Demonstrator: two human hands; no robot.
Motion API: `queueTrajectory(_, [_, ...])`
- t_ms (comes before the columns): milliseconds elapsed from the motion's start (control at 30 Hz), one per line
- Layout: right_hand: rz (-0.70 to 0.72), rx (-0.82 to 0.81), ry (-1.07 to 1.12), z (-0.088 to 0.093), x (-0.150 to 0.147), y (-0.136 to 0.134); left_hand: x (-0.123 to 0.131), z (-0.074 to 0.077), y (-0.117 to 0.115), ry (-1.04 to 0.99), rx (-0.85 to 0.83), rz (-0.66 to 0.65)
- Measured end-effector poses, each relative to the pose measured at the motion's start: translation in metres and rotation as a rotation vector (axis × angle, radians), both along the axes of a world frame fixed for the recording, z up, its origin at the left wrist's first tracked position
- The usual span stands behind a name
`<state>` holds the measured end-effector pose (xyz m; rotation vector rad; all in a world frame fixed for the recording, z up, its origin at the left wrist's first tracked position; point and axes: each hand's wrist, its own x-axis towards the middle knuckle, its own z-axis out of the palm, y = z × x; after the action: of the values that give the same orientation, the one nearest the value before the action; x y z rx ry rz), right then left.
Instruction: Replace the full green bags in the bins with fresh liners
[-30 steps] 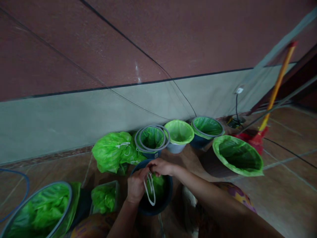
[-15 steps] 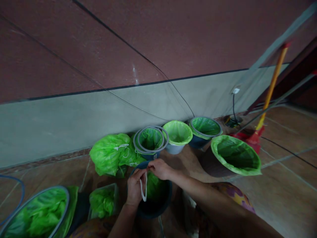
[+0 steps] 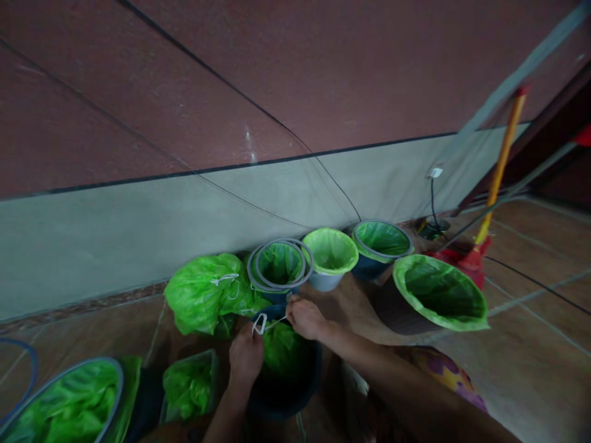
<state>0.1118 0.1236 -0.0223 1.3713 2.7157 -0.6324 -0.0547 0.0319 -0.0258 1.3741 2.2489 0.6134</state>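
Pinching a thin white drawstring, left hand and right hand, grips closed, above crinkly green liner.

A tilted broom stands just beyond a large lined bin.

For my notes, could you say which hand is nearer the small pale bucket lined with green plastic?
Right. The right hand is just in front of the small pale green-lined bucket; the left hand is further back and left.
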Motion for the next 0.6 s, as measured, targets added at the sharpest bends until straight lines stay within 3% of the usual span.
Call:
queueTrajectory(133, [0.066, -0.085, 0.141, 0.014, 0.000, 0.001, 0.001, -0.002, 0.005, -0.436, 0.093, 0.121])
queueTrajectory(267, [0.085, -0.308, 0.244, 0.033, -0.001, -0.002, 0.010, -0.004, 0.005, -0.796, 0.167, 0.209])
queueTrajectory(333, [0.120, -0.401, 0.274, 0.041, -0.001, -0.006, 0.013, -0.003, 0.004, -0.866, 0.200, 0.208])
queueTrajectory(433, [0.191, -0.399, 0.267, 0.048, -0.003, -0.010, 0.014, 0.000, 0.003, -0.935, 0.232, 0.192])
queueTrajectory(600, [0.144, -0.423, 0.306, 0.051, -0.008, -0.007, 0.013, 0.004, 0.003, -0.905, 0.168, -0.058])
